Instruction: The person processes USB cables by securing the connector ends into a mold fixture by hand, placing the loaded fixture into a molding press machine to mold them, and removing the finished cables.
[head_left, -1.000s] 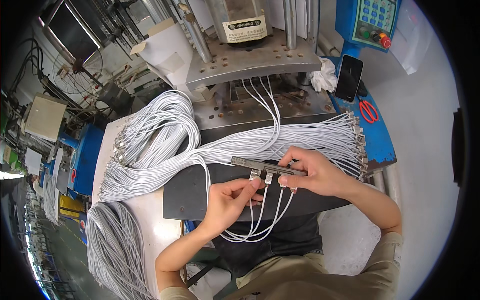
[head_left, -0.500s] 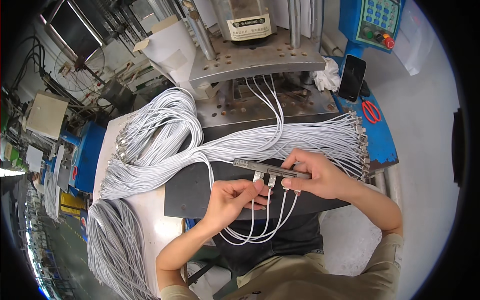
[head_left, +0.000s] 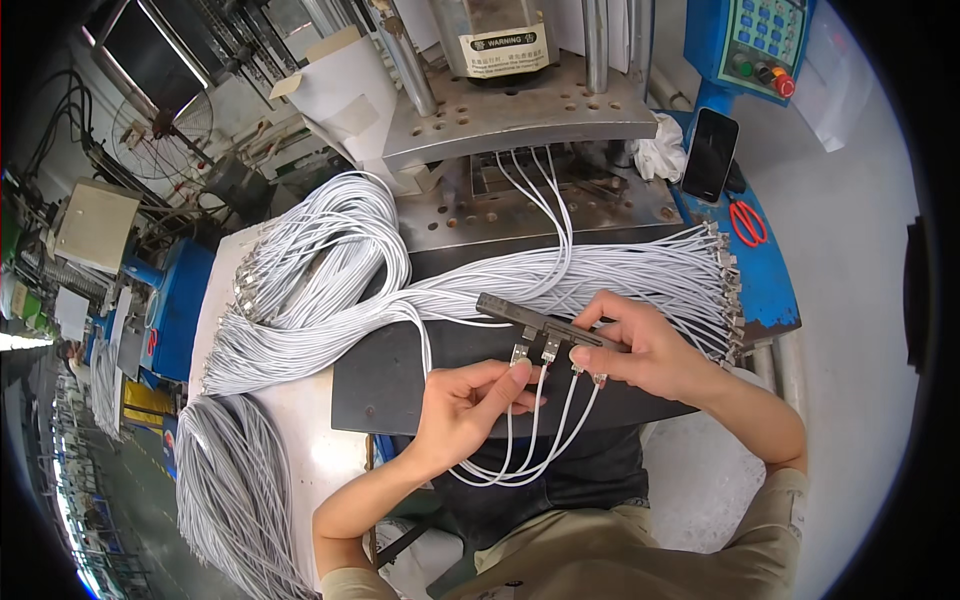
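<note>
My right hand [head_left: 648,352] grips the right part of a dark metal bar [head_left: 512,313], thumb on the near side and fingers behind. The bar slants, its left end higher. Several metal plug ends of white cables line its near edge; one plug [head_left: 551,349] sits in it just left of my right thumb. Between thumb and fingers, my left hand [head_left: 465,405] pinches another cable connector [head_left: 519,353], which stands slightly apart below a short block on the bar. White cables [head_left: 537,415] loop down from the plugs toward my lap.
Behind lies a big bundle of white cables [head_left: 480,285] across a black work surface [head_left: 375,385]. A press [head_left: 520,125] stands beyond, with several cables leading into it. On the right are a phone [head_left: 710,155], red-handled scissors [head_left: 747,223] and a control box [head_left: 755,50]. Grey cables [head_left: 235,490] hang at left.
The bar's left end has tipped upward, away from the connector in my left hand. A gap now shows between them. My left hand has hardly moved.
</note>
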